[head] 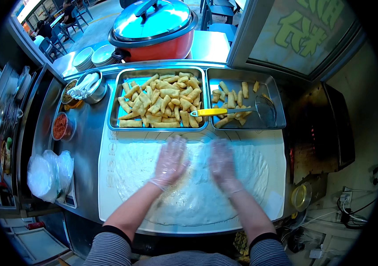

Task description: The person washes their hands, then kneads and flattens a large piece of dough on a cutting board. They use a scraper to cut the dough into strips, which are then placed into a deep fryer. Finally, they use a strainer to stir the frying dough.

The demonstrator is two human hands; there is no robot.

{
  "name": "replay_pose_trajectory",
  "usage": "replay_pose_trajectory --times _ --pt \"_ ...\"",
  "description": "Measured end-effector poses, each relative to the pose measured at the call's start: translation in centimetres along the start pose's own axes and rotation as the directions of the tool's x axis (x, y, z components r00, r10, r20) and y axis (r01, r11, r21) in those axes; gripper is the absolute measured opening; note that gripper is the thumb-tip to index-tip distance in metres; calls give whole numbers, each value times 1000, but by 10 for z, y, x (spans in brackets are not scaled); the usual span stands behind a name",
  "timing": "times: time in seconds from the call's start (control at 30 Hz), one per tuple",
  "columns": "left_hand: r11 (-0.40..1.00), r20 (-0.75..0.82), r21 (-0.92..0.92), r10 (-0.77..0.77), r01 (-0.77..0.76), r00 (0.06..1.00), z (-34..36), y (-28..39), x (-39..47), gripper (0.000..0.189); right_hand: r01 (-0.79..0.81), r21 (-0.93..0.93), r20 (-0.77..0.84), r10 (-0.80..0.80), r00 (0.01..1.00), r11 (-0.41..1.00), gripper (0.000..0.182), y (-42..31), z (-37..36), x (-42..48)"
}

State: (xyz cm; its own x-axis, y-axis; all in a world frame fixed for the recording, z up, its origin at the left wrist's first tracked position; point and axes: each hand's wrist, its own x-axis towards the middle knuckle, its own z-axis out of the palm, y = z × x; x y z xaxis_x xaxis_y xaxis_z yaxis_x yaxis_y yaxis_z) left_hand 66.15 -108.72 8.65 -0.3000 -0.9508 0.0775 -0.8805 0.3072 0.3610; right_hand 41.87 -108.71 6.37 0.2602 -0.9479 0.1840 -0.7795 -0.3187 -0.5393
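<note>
My left hand (171,163), in a clear plastic glove, lies flat with fingers extended on a wide sheet of pale dough (192,206). Similarly gloved, my right hand (222,163) is over the dough's right half and blurred; whether it touches is hard to tell. Neither hand holds anything. The dough is roughly oval and glossy, spread over a white printed pastry mat (106,206). Just beyond my fingertips stands a metal tray (159,129) heaped with fried dough sticks (155,99). A second tray (265,78) holds fewer pieces, with a yellow-handled wire skimmer (212,112) across it.
Behind the trays sits a red lidded cooker (162,48) beside stacked plates (83,58). Leftward are a pot of white-handled utensils (96,94), a tub of red seasoning (63,127) and plastic bags (44,176). Right are a dark appliance (318,129) and an oil container (300,196).
</note>
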Motion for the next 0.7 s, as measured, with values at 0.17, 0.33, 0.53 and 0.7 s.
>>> replay_pose_trajectory --times 0.17,0.33,0.53,0.7 --pt "991 144 111 -91 76 985 -7 2 -3 73 49 -269 148 -9 989 962 64 -53 5 16" --pt "989 124 -35 -138 144 983 -9 2 -1 73 88 -205 146 -59 987 975 64 -85 37 23" --pt "997 61 -57 -43 47 997 -19 10 4 72 11 -12 11 -11 1000 1000 56 -41 26 22" --pt "995 138 89 -61 49 989 -3 14 4 74 -76 -233 -32 71 997 970 54 1 -29 -4"
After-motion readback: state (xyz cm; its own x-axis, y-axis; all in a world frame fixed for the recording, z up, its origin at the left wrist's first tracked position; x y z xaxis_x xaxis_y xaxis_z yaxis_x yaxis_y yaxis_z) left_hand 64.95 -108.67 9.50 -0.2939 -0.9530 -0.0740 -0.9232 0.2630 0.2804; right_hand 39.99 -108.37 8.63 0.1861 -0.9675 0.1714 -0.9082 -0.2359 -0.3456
